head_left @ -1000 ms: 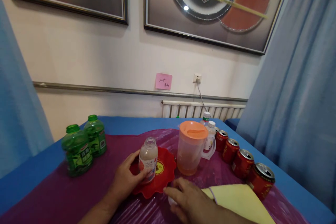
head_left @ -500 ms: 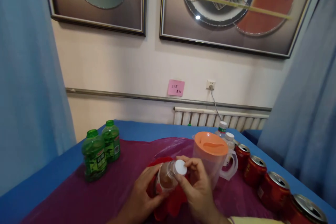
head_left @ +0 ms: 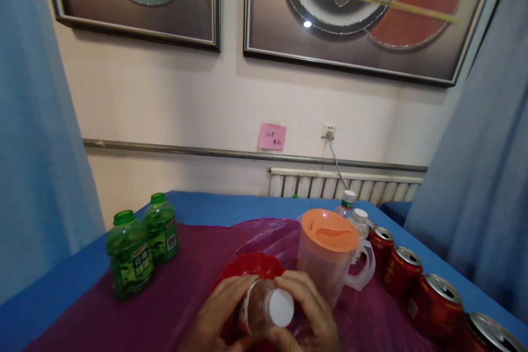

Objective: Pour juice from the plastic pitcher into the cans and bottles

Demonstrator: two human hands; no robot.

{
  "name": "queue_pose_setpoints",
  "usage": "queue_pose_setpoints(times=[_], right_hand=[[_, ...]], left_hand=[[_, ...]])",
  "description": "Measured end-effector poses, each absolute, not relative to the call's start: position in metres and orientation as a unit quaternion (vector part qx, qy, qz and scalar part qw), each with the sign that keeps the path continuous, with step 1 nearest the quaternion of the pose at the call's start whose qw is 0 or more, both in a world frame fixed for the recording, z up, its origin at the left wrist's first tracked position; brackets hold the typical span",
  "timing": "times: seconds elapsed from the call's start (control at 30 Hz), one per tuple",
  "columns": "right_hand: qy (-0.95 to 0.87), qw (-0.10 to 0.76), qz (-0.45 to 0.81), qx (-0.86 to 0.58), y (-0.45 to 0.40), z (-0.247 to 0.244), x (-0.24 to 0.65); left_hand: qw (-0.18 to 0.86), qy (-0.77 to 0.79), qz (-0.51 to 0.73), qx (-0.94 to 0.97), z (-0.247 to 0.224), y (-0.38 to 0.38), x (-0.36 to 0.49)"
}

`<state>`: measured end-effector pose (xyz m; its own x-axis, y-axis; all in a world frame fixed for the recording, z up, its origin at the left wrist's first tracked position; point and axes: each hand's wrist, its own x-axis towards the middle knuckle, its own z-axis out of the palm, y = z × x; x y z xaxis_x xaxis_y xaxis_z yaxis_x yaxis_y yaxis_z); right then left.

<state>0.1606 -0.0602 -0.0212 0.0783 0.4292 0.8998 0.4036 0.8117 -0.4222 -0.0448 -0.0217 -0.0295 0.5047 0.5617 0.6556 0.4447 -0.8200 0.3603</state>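
Observation:
Between my hands is a clear plastic bottle with a white cap, tilted so the cap faces up toward me and to the right. My left hand is wrapped round the bottle's body from the left. My right hand closes on the bottle from the right, thumb and fingers around its shoulder beside the cap. Beneath the hands lies a red scalloped dish, partly hidden by them. Close to my right hand stands a clear pitcher with an orange lid.
Two green bottles stand at the left on a purple sheet over the blue table. Several red cans line the right side. Behind the pitcher are two white-capped bottles. A radiator runs along the wall.
My right hand's fingers have moved from the cap to around the bottle's shoulder. Bottle and hands sit slightly lower, the cap turned more toward me. The view has shifted a little to the right.

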Motion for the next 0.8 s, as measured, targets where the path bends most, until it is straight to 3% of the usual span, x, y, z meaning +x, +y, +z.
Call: queue_pose_setpoints(times=[0.3, 0.6, 0.8], right_hand=[[-0.673, 0.658, 0.045, -0.333, -0.055, -0.028, 0.167], [-0.718, 0.591, -0.064, -0.363, -0.063, -0.034, 0.168], [-0.683, 0.654, 0.028, -0.325, -0.054, -0.033, 0.169]], left_hand=[[0.091, 0.288, 0.398, 0.866, -0.016, -0.028, -0.036], [0.039, 0.307, 0.425, 0.851, -0.016, -0.024, -0.037], [0.085, 0.288, 0.406, 0.863, -0.019, -0.025, -0.038]])
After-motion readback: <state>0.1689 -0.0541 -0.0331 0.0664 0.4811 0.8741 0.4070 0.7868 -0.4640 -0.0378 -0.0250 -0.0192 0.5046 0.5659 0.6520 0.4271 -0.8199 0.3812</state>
